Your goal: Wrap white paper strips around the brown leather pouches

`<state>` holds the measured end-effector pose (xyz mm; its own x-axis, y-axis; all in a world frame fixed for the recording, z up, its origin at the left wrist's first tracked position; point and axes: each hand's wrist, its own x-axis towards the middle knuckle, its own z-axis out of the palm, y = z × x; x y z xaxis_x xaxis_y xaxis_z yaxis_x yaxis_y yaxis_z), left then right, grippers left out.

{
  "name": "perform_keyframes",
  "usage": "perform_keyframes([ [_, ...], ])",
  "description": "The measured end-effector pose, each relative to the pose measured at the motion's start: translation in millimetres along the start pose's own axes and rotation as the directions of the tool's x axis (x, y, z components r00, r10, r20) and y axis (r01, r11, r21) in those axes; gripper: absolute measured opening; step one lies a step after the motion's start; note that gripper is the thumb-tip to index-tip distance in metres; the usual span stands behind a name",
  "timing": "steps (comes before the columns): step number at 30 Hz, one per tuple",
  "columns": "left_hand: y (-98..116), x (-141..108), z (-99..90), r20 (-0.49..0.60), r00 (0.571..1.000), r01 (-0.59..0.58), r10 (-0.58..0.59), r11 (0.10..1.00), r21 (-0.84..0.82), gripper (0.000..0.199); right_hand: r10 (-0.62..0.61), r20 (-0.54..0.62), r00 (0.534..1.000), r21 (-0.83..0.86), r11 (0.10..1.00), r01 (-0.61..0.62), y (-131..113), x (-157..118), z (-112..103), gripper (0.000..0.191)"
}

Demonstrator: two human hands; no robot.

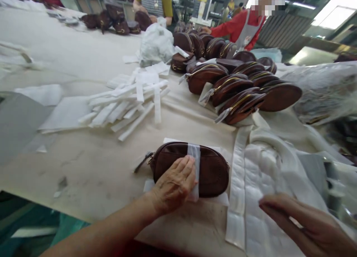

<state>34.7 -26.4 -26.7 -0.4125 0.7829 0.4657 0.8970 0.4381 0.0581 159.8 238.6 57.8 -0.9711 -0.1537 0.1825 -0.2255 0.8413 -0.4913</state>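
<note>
A dark brown oval bag (213, 171) lies on white paper on the table, with a white strip (194, 153) wrapped across its middle. My left hand (175, 182) rests flat on the bag, its fingertips on the strip. A zipper with a wrapped pull sticks out at the bag's left end. At the lower right, my right hand (304, 223) is off the bag, over white padded wrapping (259, 179). Its fingers are stretched out with a gap between them, and nothing is seen held.
Brown bags (237, 82) are heaped at the back right, beside clear plastic (329, 86). White strips (119, 108) lie left of centre, below a white plastic bag (156, 43). Two people in aprons stand across the table (92, 168), more bags near them.
</note>
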Motion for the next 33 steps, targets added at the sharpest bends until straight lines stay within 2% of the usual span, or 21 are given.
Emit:
perform_keyframes([
  [3,1.4,-2.3,2.0,0.003,1.0,0.019,-0.019,1.0,-0.025,0.031,-0.171,0.222,0.96,0.027,0.985,0.17,-22.8,83.3,13.3,0.023],
  [6,1.6,-4.0,3.9,0.002,0.999,0.032,-0.032,0.999,-0.037,0.032,-0.252,0.371,0.894,-0.081,0.95,0.301,-22.1,139.8,37.1,0.025],
  [9,0.5,-4.3,3.8,-0.001,0.999,0.032,-0.032,0.999,-0.031,0.032,-0.277,0.478,0.833,-0.198,0.891,0.409,-14.6,172.1,57.6,0.021],
  [13,-1.2,-4.0,1.9,-0.003,1.0,0.031,-0.031,0.999,-0.035,0.032,-0.205,0.584,0.786,-0.264,0.867,0.422,-14.1,192.7,70.2,0.02],
  [16,-1.5,-4.6,1.8,0.016,0.999,0.037,-0.036,0.998,-0.048,0.032,-0.123,0.625,0.771,-0.251,0.903,0.348,-17.4,202.3,73.1,0.014],
  [18,-1.2,-5.0,2.5,0.025,0.999,0.037,-0.035,0.998,-0.06,0.032,-0.029,0.613,0.79,-0.279,0.927,0.251,-16.9,210.8,74.8,0.004],
  [20,-0.8,-4.9,3.4,0.027,0.999,0.036,-0.034,0.997,-0.07,0.032,0.075,0.567,0.82,-0.316,0.939,0.133,-11.6,221.8,77.5,0.018],
  [22,-0.4,-4.5,4.0,0.02,0.999,0.041,-0.04,0.997,-0.07,0.032,0.136,0.555,0.821,-0.257,0.966,0.014,-0.5,232.8,81.6,0.032],
  [23,-0.3,-4.2,4.2,0.014,0.999,0.045,-0.044,0.997,-0.068,0.032,0.144,0.593,0.792,-0.17,0.984,-0.051,7.0,237.1,84.0,0.033],
  [24,-0.3,-3.9,4.2,0.007,0.999,0.048,-0.048,0.997,-0.064,0.032,0.133,0.655,0.743,-0.058,0.99,-0.127,15.1,240.0,86.4,0.031],
  [26,-0.5,-3.5,3.9,-0.017,0.998,0.052,-0.053,0.997,-0.059,0.033,0.113,0.742,0.661,0.123,0.946,-0.3,31.2,239.8,90.5,0.029],
  [27,-0.6,-3.4,3.6,-0.025,0.998,0.051,-0.053,0.997,-0.059,0.033,0.124,0.734,0.668,0.165,0.921,-0.352,37.5,236.3,91.8,0.031],
  [28,-0.8,-3.4,3.3,-0.03,0.998,0.052,-0.054,0.997,-0.06,0.033,0.154,0.672,0.725,0.181,0.915,-0.362,41.9,230.4,92.4,0.033],
  [29,-0.9,-3.5,3.0,-0.031,0.998,0.053,-0.055,0.997,-0.063,0.032,0.181,0.554,0.812,0.179,0.927,-0.329,43.7,222.2,92.4,0.033],
  [30,-1.0,-3.7,2.7,-0.032,0.998,0.053,-0.055,0.996,-0.067,0.032,0.181,0.399,0.899,0.166,0.95,-0.265,42.8,211.8,91.9,0.031],
  [31,-1.0,-3.9,2.5,-0.034,0.998,0.054,-0.057,0.996,-0.074,0.031,0.141,0.24,0.961,0.144,0.973,-0.178,39.2,199.7,91.3,0.028],
  [32,-1.0,-4.2,2.3,-0.037,0.998,0.056,-0.059,0.995,-0.083,0.031,0.07,0.11,0.991,0.117,0.99,-0.083,33.2,186.3,90.9,0.025],
  [33,-0.9,-4.6,2.1,-0.044,0.997,0.06,-0.064,0.993,-0.098,0.029,-0.017,0.024,1.0,0.087,0.996,0.015,25.5,172.0,91.3,0.021],
])
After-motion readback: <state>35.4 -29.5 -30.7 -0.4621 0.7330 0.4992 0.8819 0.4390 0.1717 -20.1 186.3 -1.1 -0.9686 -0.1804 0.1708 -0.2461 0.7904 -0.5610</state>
